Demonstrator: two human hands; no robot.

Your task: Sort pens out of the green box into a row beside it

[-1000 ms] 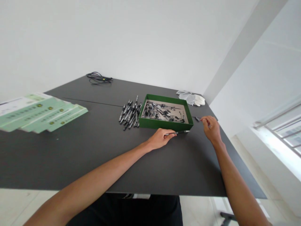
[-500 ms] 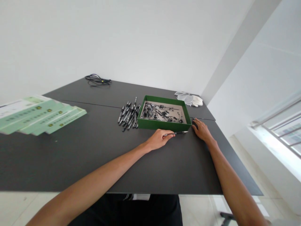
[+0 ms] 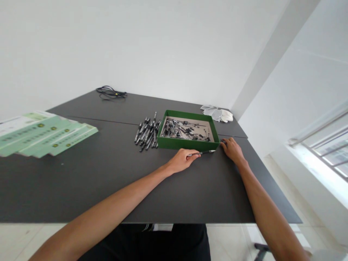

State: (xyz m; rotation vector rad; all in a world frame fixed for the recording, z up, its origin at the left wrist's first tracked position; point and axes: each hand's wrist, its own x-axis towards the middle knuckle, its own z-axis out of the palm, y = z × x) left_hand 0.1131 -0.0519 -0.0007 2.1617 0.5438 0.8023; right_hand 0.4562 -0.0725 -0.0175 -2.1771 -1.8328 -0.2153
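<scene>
My left hand [image 3: 182,160] is closed round a slim pen [image 3: 206,152]. Its pale tip points right, along the front wall of a green box [image 3: 187,144]. Inside the box lie many loose pen parts [image 3: 176,127], black and clear. My right hand [image 3: 233,150] rests on the table by the box's front right corner, its fingers curled down over a small dark thing [image 3: 223,140] mostly hidden by them. Against the box's left side is a heap of black and clear pens [image 3: 147,133].
Green printed booklets [image 3: 65,136] are fanned out at the left of the dark table [image 3: 108,174]. A coiled black cable [image 3: 110,93] lies at the back left. White gloves [image 3: 224,115] lie behind the box at the right, near the wall.
My right hand's fingers have curled in more over the small dark thing beside the box. My left hand still holds the pen in nearly the same place. The view has shifted slightly.
</scene>
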